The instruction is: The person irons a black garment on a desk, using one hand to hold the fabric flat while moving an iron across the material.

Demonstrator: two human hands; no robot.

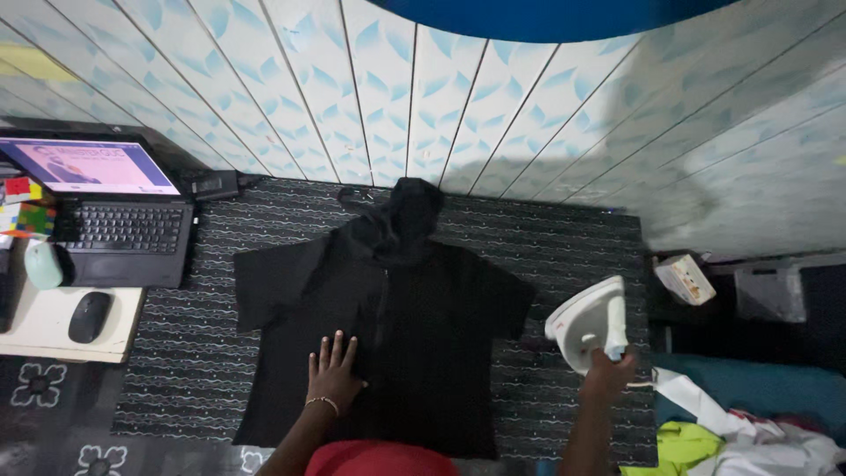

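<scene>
A black short-sleeved garment (423,326) lies spread flat on a dark patterned mat (555,247) on the floor. My left hand (333,375) presses flat on the lower left of the garment, fingers apart, a bracelet at the wrist. My right hand (608,375) grips the handle of a white clothes iron (590,322), held tilted up just right of the garment's right sleeve, over the mat.
An open laptop (106,207) sits at the left with a black mouse (90,316) on a pale board and a colourful puzzle cube (25,207). A small box (686,278) and a pile of clothes (749,432) lie at the right. A tiled wall (397,88) rises behind.
</scene>
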